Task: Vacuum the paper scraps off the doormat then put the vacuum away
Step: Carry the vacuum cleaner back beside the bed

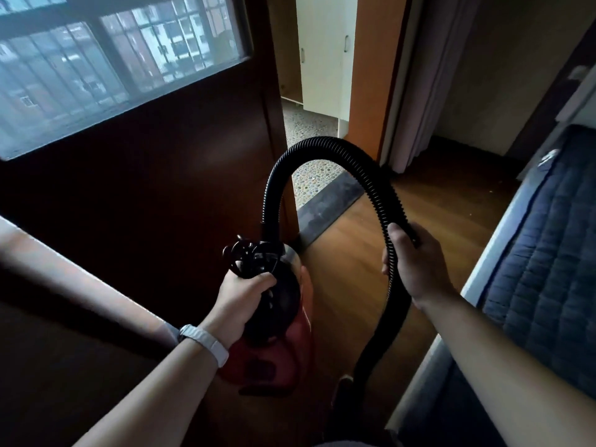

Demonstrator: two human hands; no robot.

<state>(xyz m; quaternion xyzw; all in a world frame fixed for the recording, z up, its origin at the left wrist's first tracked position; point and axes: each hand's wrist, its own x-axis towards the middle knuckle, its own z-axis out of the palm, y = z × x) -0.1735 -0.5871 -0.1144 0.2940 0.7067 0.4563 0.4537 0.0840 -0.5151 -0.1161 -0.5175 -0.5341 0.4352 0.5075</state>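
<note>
One red canister vacuum hangs from the left hand, whose fingers are curled tight around the black handle on its top. The vacuum sits low in the middle of the view, just beside a dark wooden door and above the wood floor. Whether it touches the floor cannot be told.

One black ribbed hose rises from the vacuum's top, arches over and comes down to the right. There the right hand grips it, fingers wrapped round it and the thumb lying up along it. Below that hand the hose drops on toward the floor. A single white wristband circles the left wrist.

The door carries one glass pane that shows barred windows and buildings. Past the door's edge, a dark grey strip lies across the doorway, between the wood floor and a pebbled floor beyond; it may be the doormat, but that is not clear. A white cabinet with two door handles stands on the pebbled floor. At the right is a bed with a quilted dark blue mattress.
</note>
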